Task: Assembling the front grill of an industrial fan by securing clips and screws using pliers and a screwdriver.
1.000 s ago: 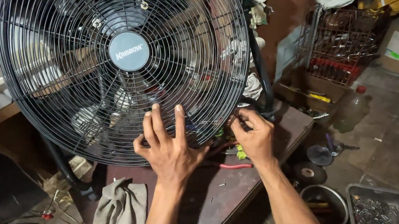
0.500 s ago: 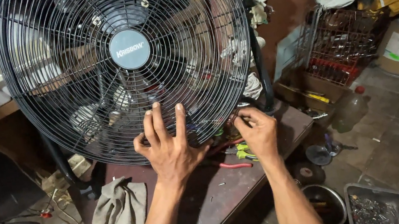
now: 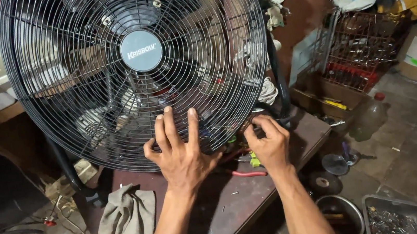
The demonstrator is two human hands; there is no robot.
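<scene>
Fan (image 3: 140,72): large, round, black wire guard, grey hub cap at centre; standing upright on dark workbench (image 3: 239,202), tilted slightly back.

Left hand (image 3: 181,154): fingers spread, palm pressed flat against lower part of front guard, apparently bracing it.

Right hand (image 3: 269,144): fingers curled and closed at lower right rim of guard, pinching something small at the edge; exact item not discernible, possibly a clip or fastener.

Step in hand, as judged: work on a fastening point at guard rim, guard steadied meanwhile.

Next move, as judged: firm counter-pressure from left hand; fine fingertip grip at rim; care against fingers slipping between wires.

Nearby: red-handled pliers (image 3: 243,172) lying on bench just below right hand; small green-yellow item (image 3: 254,160) beside them, partly hidden. Grey rag (image 3: 126,223) draped over near bench edge. On floor to right: metal bowl (image 3: 341,216), metal tray of small parts (image 3: 397,215), clear plastic bottle with red cap (image 3: 368,114). Wire basket of tools (image 3: 364,57) behind
</scene>
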